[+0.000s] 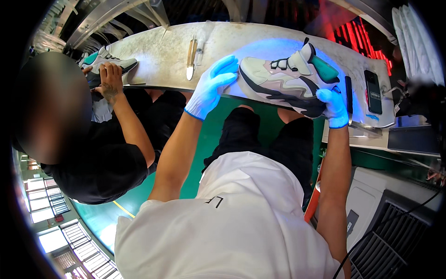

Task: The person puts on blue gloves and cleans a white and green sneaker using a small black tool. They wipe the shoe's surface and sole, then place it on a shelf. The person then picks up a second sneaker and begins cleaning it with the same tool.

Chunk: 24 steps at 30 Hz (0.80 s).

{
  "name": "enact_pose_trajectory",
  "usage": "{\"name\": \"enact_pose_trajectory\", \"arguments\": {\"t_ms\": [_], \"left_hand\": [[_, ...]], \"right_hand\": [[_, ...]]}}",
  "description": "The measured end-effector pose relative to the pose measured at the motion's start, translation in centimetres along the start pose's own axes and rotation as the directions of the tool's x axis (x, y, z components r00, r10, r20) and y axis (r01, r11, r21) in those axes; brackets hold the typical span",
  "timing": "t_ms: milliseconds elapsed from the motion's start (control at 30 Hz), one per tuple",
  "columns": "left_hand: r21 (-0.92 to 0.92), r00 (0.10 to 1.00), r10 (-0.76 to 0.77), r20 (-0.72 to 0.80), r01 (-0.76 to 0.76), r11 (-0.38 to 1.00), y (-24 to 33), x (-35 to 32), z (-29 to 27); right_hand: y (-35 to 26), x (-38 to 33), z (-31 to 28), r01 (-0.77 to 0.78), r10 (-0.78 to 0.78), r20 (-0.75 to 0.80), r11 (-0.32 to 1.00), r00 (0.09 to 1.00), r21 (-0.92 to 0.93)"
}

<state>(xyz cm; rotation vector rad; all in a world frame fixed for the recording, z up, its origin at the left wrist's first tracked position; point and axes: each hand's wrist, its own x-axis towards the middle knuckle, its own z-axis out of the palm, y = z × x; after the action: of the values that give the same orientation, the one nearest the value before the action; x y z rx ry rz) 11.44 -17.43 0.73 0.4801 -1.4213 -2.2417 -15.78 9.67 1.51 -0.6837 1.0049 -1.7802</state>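
A beige and grey sneaker with a black-patterned sole, black laces and a green lining is held on its side-on profile over the near edge of the workbench, toe to the left. My right hand, in a white knit glove lit blue, is closed around its heel, the thumb lying on the heel side; the other fingers are hidden. At the toe, my left hand, gloved alike, has its fingers stretched out. Its fingertips come right up to the toe; whether they touch it I cannot tell.
A slim brush-like tool lies on the pale workbench. At the right are a black phone and a dark bar. On my left, a co-worker's hand rests on another sneaker. Red-glowing slats stand behind the bench.
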Motion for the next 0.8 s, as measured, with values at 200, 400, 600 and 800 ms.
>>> {"name": "enact_pose_trajectory", "arguments": {"t_ms": [200,400,600,800], "left_hand": [[-0.066,0.966,-0.254,0.038,0.256,0.964,1.5,2.0,-0.5],[-0.011,0.934,-0.355,0.036,0.356,0.935,2.2,2.6,-0.4],[0.0,0.941,-0.339,-0.009,0.339,0.941,2.1,2.4,0.1],[-0.007,0.944,-0.331,0.009,0.331,0.944,2.3,2.3,0.2]], "right_hand": [[2.6,-1.1,-5.1,-0.021,-0.01,-0.218,0.99,0.976,-0.138],[4.1,-3.7,-7.7,-0.096,0.043,-0.224,0.968,0.974,-0.232],[4.2,-3.6,-7.6,-0.021,-0.027,-0.171,0.961,0.985,-0.274],[5.2,-4.0,-10.1,-0.03,-0.109,-0.247,0.866,0.963,-0.499]]}}
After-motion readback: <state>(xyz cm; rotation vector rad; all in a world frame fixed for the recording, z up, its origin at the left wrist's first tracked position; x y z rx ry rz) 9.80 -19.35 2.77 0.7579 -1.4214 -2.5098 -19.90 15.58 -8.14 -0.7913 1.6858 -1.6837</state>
